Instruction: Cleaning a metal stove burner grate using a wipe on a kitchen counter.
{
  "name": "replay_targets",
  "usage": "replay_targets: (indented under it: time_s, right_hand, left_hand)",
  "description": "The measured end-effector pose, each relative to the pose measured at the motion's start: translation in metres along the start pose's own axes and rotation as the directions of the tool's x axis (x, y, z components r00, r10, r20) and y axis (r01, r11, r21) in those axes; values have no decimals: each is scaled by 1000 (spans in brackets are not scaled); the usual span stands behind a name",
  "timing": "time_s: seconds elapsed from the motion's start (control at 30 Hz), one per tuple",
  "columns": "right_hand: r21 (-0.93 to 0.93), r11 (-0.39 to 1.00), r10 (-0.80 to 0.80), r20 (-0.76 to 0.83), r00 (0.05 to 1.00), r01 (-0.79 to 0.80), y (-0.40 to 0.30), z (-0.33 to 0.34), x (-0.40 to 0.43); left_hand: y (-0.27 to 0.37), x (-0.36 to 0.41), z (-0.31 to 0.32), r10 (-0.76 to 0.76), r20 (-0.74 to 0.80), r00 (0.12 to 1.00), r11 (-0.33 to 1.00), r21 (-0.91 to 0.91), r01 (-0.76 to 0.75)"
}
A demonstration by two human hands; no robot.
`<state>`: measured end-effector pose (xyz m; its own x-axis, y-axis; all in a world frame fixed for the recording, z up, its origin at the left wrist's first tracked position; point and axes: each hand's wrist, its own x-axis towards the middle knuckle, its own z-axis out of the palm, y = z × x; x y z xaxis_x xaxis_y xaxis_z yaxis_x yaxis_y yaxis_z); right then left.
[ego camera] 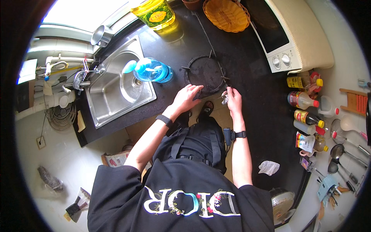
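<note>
A round black metal pot-support ring point(188, 76) with short prongs stands on the dark countertop point(174, 100) before me. My left hand point(187, 98) is at its near left edge, fingers stretched over the rim; whether it grips the ring is unclear. At the near right edge, my right hand point(234, 98) pinches a crumpled whitish cloth or tissue point(224, 98) between thumb and fingers, close to one prong. A blue pump bottle point(153, 70) stands left of the ring, beside the sink.
The steel sink point(108, 100) lies left. A large bottle of yellow oil point(155, 14), a wicker basket point(227, 14) and a white microwave point(301, 37) stand farther back. Condiment bottles point(304, 100) line the right wall. Another crumpled tissue point(269, 168) lies on the right counter.
</note>
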<state>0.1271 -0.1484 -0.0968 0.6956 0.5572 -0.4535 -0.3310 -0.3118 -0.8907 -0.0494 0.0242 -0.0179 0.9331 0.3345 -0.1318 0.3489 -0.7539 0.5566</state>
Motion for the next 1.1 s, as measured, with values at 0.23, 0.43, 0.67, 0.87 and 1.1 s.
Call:
replay_targets:
  time_s: [0.23, 0.43, 0.67, 0.87, 1.1]
  right_hand:
    - [-47, 999, -21, -55, 998, 18, 7, -1, -9]
    - [-45, 999, -29, -87, 996, 25, -1, 3, -4]
    - [-113, 992, 52, -69, 996, -59, -6, 3, 4]
    - [-191, 981, 8, -82, 997, -24, 0, 2, 15]
    - [-205, 978, -62, -148, 987, 31, -2, 6, 17]
  left_hand:
    - [-1, 0, -1, 14, 12, 1000, 1000, -12, -14]
    - [-4, 5, 2, 30, -14, 999, 999, 34, -29]
    - [-5, 8, 6, 91, -15, 996, 991, 95, -89]
    - [-4, 12, 11, 80, 23, 997, 993, 84, -81]
    - [-1, 9, 13, 63, -21, 998, 997, 38, -62]
